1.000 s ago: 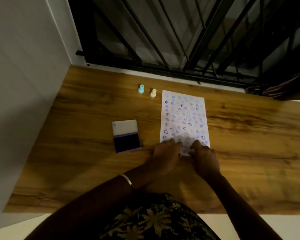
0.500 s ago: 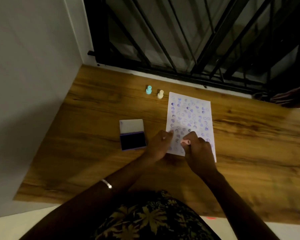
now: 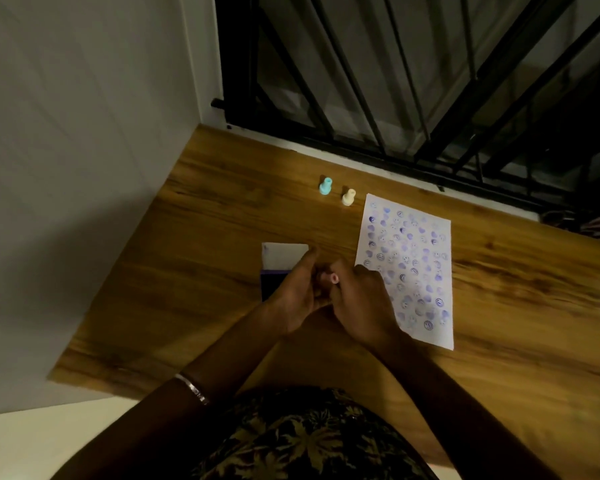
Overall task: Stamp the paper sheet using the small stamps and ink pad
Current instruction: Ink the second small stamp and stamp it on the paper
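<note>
A white paper sheet (image 3: 409, 258) covered with several purple stamp marks lies on the wooden table (image 3: 205, 220). My right hand (image 3: 357, 303) holds a small pink stamp (image 3: 333, 278) just left of the sheet's near left edge. My left hand (image 3: 293, 292) lies over the open purple ink pad (image 3: 269, 285), fingers spread beside the stamp; the pad's white lid (image 3: 283, 254) shows beyond it. A teal stamp (image 3: 325, 186) and a cream stamp (image 3: 348, 197) stand upright at the back, left of the sheet's far corner.
A grey wall (image 3: 84, 168) runs along the table's left side. A black metal window grille (image 3: 395, 81) stands behind the far edge. The table's near edge is at my lap.
Both hands have moved left off the sheet to the ink pad, the right one carrying the pink stamp. The camera view has shifted too.
</note>
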